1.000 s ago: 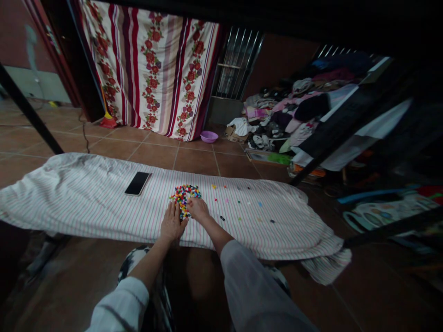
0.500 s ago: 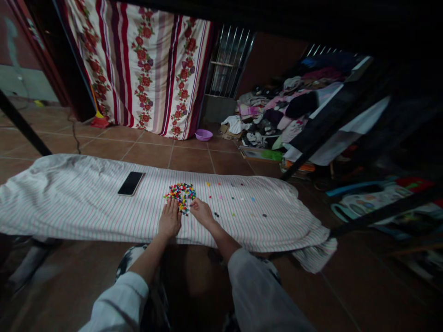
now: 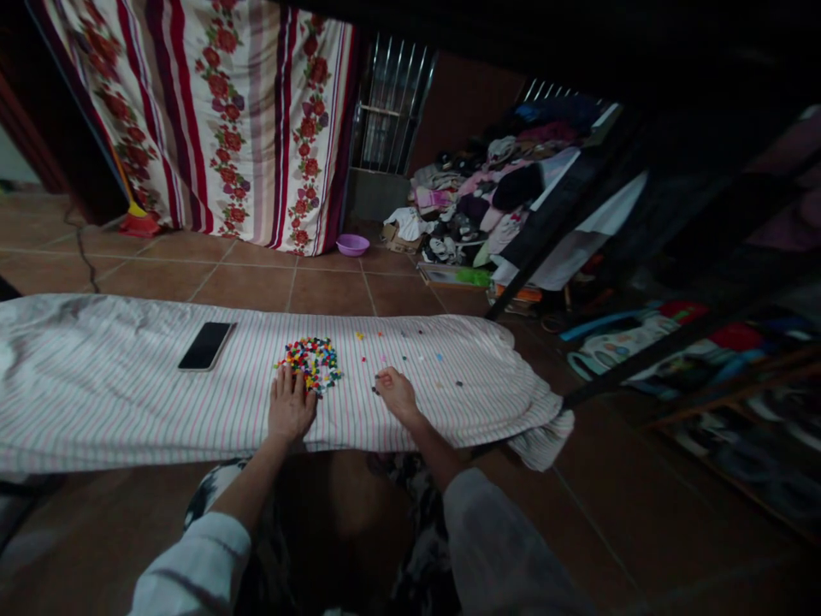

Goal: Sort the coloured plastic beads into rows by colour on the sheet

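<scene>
A heap of small multicoloured pieces [image 3: 324, 359] lies on the striped cloth [image 3: 244, 419]. My left hand [image 3: 292, 406] rests flat at the heap's near left edge, fingers spread and touching it. To the right of the heap, my right hand [image 3: 396, 393] is pinched just above the cloth beside a few dark pieces [image 3: 375, 390]; whatever its fingertips hold is too small to make out. Beyond and right of that hand, small pieces lie apart in little colour groups, among them yellow [image 3: 360, 336], blue [image 3: 440, 357] and black [image 3: 459, 384] ones.
A phone [image 3: 206, 346] lies on the cloth to the left. Past the cloth are a purple basin [image 3: 352, 245], a floral curtain [image 3: 256, 128], a red dustpan [image 3: 139, 224] and a pile of clothes [image 3: 487, 188]. Dark metal bars [image 3: 539, 257] slant at the right.
My right hand has moved right, from the heap's edge to the dark pieces. My left hand stays by the heap, its fingers a little more spread. The view has turned slightly right.
</scene>
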The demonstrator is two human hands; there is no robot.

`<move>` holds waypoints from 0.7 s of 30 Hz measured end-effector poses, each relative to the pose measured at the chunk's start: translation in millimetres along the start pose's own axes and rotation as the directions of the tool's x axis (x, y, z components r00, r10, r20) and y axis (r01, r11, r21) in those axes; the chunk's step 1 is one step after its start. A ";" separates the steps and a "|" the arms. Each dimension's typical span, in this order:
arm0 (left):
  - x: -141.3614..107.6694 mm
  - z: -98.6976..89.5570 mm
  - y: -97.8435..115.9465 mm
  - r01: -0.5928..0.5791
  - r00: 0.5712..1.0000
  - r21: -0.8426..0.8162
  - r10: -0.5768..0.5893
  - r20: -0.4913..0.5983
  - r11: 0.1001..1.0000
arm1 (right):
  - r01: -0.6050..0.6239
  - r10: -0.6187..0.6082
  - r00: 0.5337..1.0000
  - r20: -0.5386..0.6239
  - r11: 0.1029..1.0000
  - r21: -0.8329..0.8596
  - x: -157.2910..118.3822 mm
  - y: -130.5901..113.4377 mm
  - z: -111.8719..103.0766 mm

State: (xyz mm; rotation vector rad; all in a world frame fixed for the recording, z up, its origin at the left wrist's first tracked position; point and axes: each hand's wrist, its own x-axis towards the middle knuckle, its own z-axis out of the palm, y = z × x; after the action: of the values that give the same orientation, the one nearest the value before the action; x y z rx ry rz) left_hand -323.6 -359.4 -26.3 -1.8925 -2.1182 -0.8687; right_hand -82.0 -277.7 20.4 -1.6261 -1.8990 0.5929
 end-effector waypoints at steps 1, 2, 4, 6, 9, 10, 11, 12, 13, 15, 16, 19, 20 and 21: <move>0.2 -1.6 2.3 0.036 0.999 0.015 -0.036 0.005 0.999 | -0.028 0.028 0.999 -0.025 1.000 0.002 -0.6 7.9 -6.5; 0.4 -3.1 4.3 0.060 0.998 0.029 -0.060 0.009 0.998 | -0.061 0.061 0.997 -0.050 0.998 0.004 -1.4 15.9 -13.2; 0.7 -5.2 7.2 0.083 0.996 0.041 -0.083 0.013 0.996 | -0.131 0.131 0.986 -0.099 0.991 0.002 -3.3 31.5 -26.8; 0.9 -5.9 8.2 0.094 0.996 0.040 -0.094 0.010 0.995 | -0.198 0.194 0.970 -0.147 0.980 -0.009 -5.8 46.7 -40.2; 0.8 -4.8 7.6 0.092 0.996 0.021 -0.092 0.005 0.996 | -0.299 0.282 0.936 -0.209 0.953 -0.055 -10.2 68.1 -58.7; 0.7 -4.2 7.3 0.094 0.996 0.019 -0.094 0.003 0.995 | -0.335 0.310 0.923 -0.227 0.938 -0.083 -11.6 74.6 -64.5; 0.6 -3.8 7.1 0.095 0.995 0.020 -0.096 0.002 0.995 | -0.371 0.337 0.910 -0.240 0.921 -0.114 -12.8 80.7 -70.0; 0.6 -3.4 7.0 0.097 0.995 0.024 -0.097 0.002 0.995 | -0.407 0.364 0.897 -0.251 0.901 -0.147 -13.6 86.3 -75.4; 0.6 -3.2 7.0 0.097 0.995 0.030 -0.097 0.003 0.995 | -0.443 0.392 0.882 -0.260 0.879 -0.179 -14.1 91.3 -80.5; 0.6 -2.8 7.2 0.094 0.996 0.036 -0.094 0.006 0.995 | -0.505 0.445 0.855 -0.267 0.831 -0.232 -13.8 99.9 -90.1; 0.5 -2.6 7.3 0.093 0.996 0.036 -0.093 0.006 0.995 | -0.529 0.468 0.843 -0.264 0.810 -0.253 -13.1 103.5 -94.4; 0.1 -1.2 7.3 0.101 0.995 0.026 -0.101 -0.005 0.995 | -0.568 0.512 0.822 -0.250 0.768 -0.295 -9.4 112.1 -105.2; -0.1 -0.5 7.1 0.099 0.995 0.021 -0.099 -0.007 0.995 | -0.576 0.522 0.817 -0.246 0.759 -0.302 -7.9 114.3 -107.9; -0.4 0.2 6.8 0.093 0.996 0.013 -0.093 -0.006 0.996 | -0.581 0.528 0.814 -0.245 0.754 -0.307 -6.3 116.2 -110.1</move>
State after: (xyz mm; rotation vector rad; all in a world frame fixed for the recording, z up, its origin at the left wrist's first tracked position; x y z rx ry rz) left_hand -317.0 -359.6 -24.5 -1.7959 -2.2182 -0.8749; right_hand 77.8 -267.9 25.1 -2.4514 -1.4576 0.3315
